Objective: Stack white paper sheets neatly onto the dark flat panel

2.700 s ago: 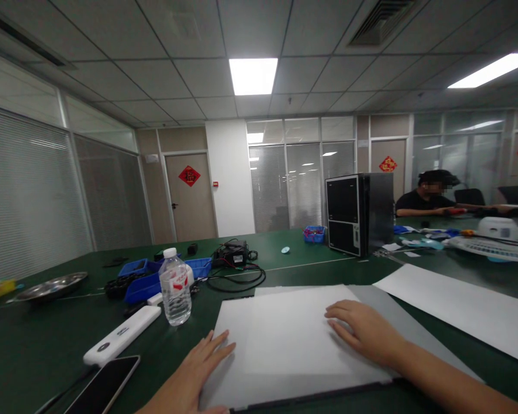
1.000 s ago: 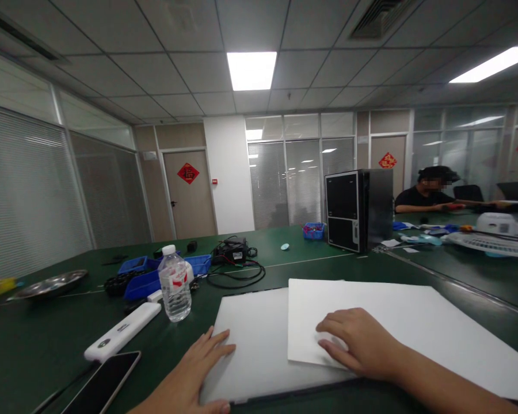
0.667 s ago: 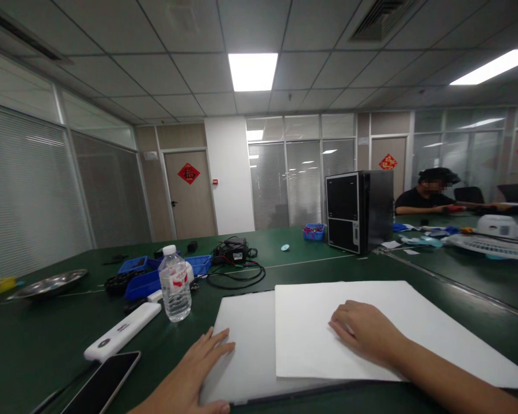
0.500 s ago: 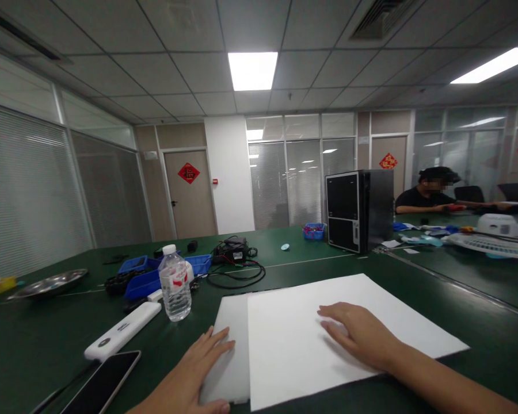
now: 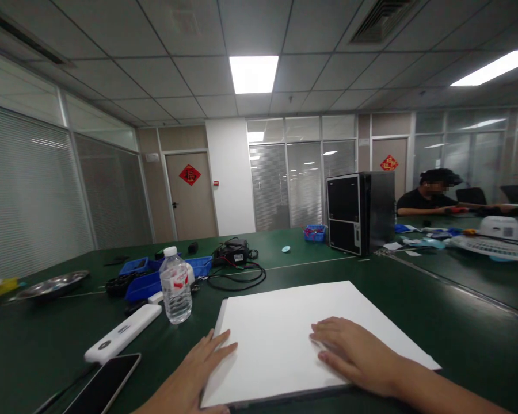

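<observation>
A large white sheet of paper (image 5: 280, 328) lies in front of me, on top of a flat thing whose dark edge shows along the near and left sides. My left hand (image 5: 207, 368) rests at the sheet's left edge, fingers spread over the paper. On the right part of the sheet lies my right hand (image 5: 354, 353), palm down with the fingers stretched out and nothing held. What sits under the paper is mostly covered.
Left of the sheet stand a water bottle (image 5: 176, 287), a white power bank (image 5: 123, 332) and a phone (image 5: 103, 384). Farther back are blue trays (image 5: 143, 286), a black adapter with cables (image 5: 233, 251) and a computer tower (image 5: 358, 213). A person (image 5: 427, 195) sits at the far right.
The white sheet has slid left and now covers the pale grey surface that showed beside it. My right hand has moved slightly left and nearer with it; my left hand has barely moved.
</observation>
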Demonstrator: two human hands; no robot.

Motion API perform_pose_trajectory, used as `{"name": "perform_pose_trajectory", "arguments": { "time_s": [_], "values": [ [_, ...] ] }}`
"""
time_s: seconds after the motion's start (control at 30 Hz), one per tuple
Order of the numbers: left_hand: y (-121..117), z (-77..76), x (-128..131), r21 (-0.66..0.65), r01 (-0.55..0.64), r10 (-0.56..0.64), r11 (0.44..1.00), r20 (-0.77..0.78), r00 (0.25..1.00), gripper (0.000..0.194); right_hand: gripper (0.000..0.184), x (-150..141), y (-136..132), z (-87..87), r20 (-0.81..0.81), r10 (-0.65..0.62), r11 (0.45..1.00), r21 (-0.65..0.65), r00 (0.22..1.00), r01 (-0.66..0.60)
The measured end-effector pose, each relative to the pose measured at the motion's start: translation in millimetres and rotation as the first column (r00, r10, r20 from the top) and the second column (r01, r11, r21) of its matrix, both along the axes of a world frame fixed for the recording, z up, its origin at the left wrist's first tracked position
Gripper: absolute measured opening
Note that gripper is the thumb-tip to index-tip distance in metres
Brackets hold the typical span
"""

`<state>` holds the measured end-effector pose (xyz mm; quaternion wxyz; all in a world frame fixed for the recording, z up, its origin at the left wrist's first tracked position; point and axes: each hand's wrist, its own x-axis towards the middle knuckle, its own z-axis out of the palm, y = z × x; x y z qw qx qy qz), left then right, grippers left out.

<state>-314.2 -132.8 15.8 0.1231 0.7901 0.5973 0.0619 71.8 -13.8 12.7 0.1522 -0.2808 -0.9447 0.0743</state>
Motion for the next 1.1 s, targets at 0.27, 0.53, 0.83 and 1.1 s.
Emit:
{"name": "perform_pose_trajectory", "arguments": {
  "time_s": [0.27, 0.53, 0.83, 1.1],
  "values": [
    [1, -3.7, -8, 0.024, 0.075, -0.076, 0.997, 0.035, 0.997, 0.081, 0.076, 3, -12, 18.6, 0.12, 0.073, 0.986, -0.16, 0.99, -0.054],
    [-1, -7.1, -18, 0.042, 0.117, -0.12, 0.992, 0.07, 0.99, 0.076, 0.074, -1, -14, 16.2, 0.094, 0.063, 0.978, -0.203, 0.994, -0.043],
    [4, -14.0, -13, 0.081, 0.057, -0.059, 0.995, 0.018, 0.998, 0.071, 0.06, 60, 71, -15.2, -0.057, -0.583, 0.81, 0.04, 0.811, 0.585],
    [3, -15.2, -13, 0.119, 0.06, -0.062, 0.991, 0.011, 0.998, 0.08, 0.06, 90, 103, -33.1, -0.206, -0.667, 0.743, -0.254, 0.716, 0.62]
  ]
}}
